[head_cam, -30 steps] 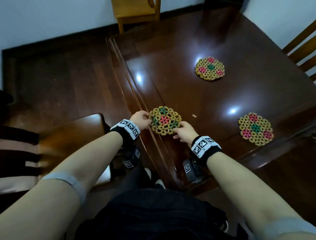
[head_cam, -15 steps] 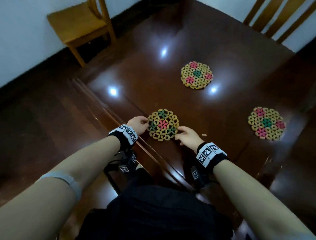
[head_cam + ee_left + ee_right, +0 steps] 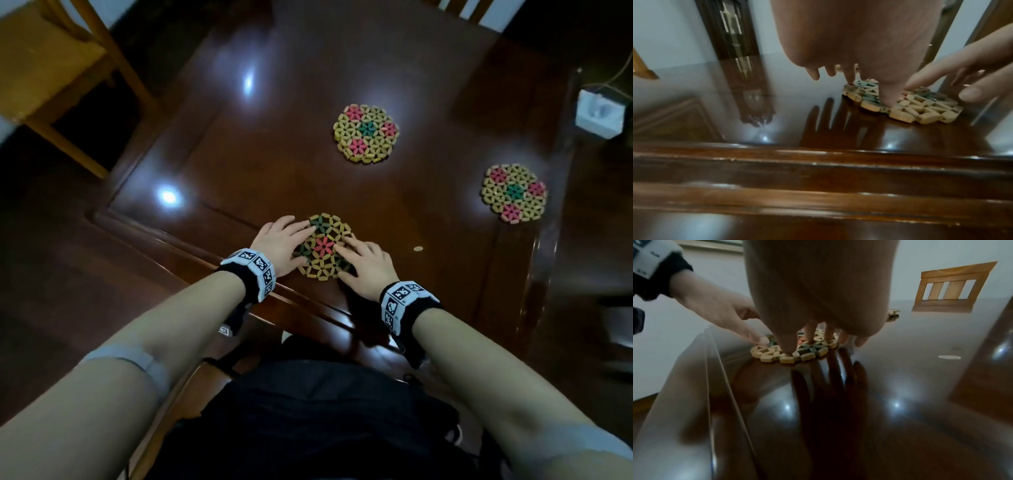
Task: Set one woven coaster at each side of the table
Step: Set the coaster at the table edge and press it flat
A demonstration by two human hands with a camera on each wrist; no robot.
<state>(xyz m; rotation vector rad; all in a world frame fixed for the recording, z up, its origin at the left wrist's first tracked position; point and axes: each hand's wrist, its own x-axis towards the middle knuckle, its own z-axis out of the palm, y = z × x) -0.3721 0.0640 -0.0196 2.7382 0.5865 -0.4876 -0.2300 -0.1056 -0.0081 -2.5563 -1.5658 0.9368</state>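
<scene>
Nearest the person, both hands lie on the near coaster (image 3: pixel 323 247), which sits flat on the table (image 3: pixel 260 164) just inside its near edge. The left hand (image 3: pixel 279 245) has its fingers straight and spread, tips pressing the coaster's left part; the right hand (image 3: pixel 368 269) likewise presses the right part with extended fingers, thumb on the near rim. Neither pinches nor lifts it. A second ago the fingers held the coaster by its edges; they have since moved onto its top, which suggests it has been set down and is being settled or nudged into place. A small pale speck (image 3: pixel 417 249) lies just right of the hands. Farther on, the right coaster (image 3: pixel 513 192) lies near the right edge, and the middle coaster (image 3: pixel 366 133) nearer the centre, well apart from both. No containers appear. Judged by position, one coaster may need shifting toward the far side.
</scene>
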